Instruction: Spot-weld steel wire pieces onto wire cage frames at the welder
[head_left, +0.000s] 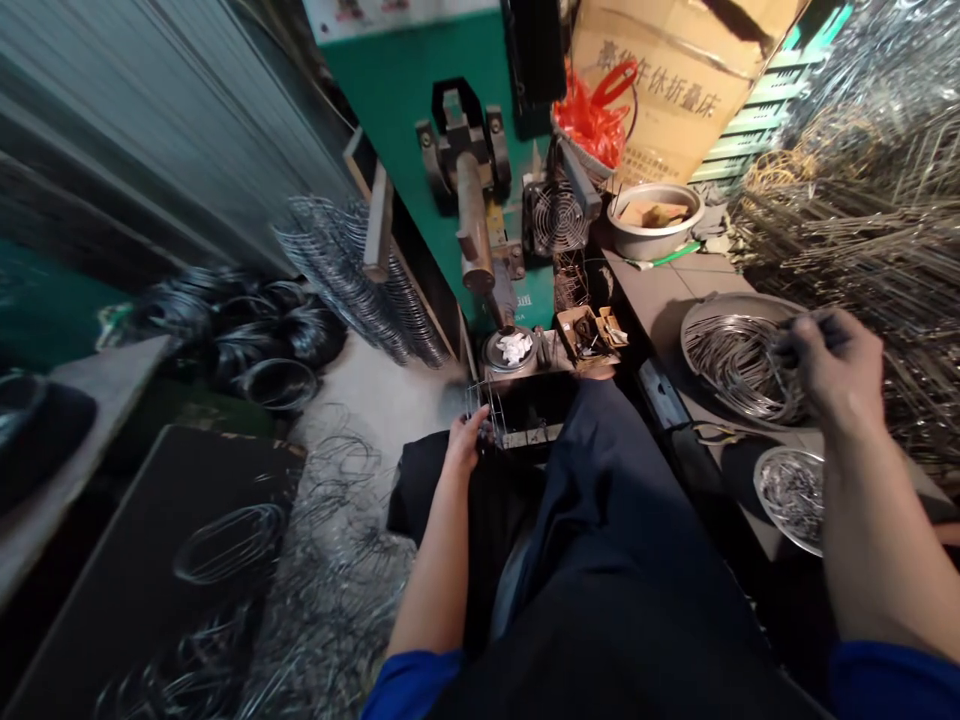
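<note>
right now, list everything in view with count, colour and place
green machine: one, green, upper centre
cooling fan: one, grey, by the green machine
small cartons: two, brown, centre
cardboard box: one, brown, upper right
plastic bag: one, red, before the cardboard box
plastic crate: one, pale green, upper right
basin: one, off-white, right of the cooling fan
round pan: one, grey, right
bent wires: many, silver, in the round pan
metal bowl: one, silver, lower right
wire rods: many, grey, far right
wire coils: several, black, left
wire rings: many, grey, left of the green machine
wire scraps: many, grey, lower left
wire frame: one, grey, centre
left hand: one, bare, on the wire frame
right hand: one, bare, at the round pan
</note>
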